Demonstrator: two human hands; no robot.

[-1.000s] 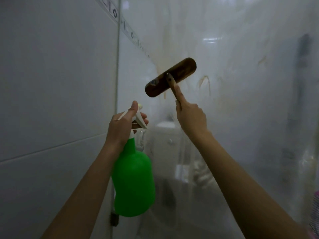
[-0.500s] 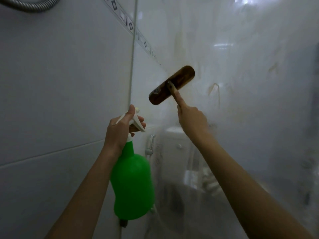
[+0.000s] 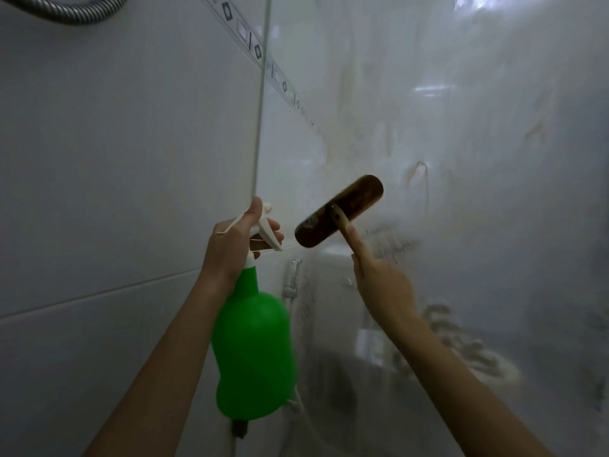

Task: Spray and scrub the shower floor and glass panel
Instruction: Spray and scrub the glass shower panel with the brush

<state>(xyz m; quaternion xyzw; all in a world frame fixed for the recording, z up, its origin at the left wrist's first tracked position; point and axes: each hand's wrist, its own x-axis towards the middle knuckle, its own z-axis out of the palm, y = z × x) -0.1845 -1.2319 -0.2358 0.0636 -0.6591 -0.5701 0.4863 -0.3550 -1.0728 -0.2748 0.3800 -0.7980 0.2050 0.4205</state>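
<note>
Two things are in play at once, and that is where the risk sits: the right hand (image 3: 384,285) is closed around the thin handle of a brown scrub brush (image 3: 339,211), forefinger laid along the stem, with the brush head tilted against the glass panel (image 3: 461,159) a little right of the wall corner, while the left hand (image 3: 235,245) is wrapped around the neck of a green spray bottle (image 3: 253,351), fingers on its white trigger, bottle hanging upright just beside the brush. Wet glass and a slim handle invite a slip; pressing hard with one finger could let the head skid or twist off its patch. A squeeze of the trigger this close would likely wet the brush hand and bounce mist back toward the face. The panel looks cloudy all over, with yellowish streaks and a curled mark above and right of the brush, so much scrubbing appears to remain, and the floor is out of view. White wall tiles (image 3: 115,159) with a patterned border strip fill the left side, a metal shower hose (image 3: 66,11) loops at top left, and blurred bathroom fittings show dimly through the glass.
</note>
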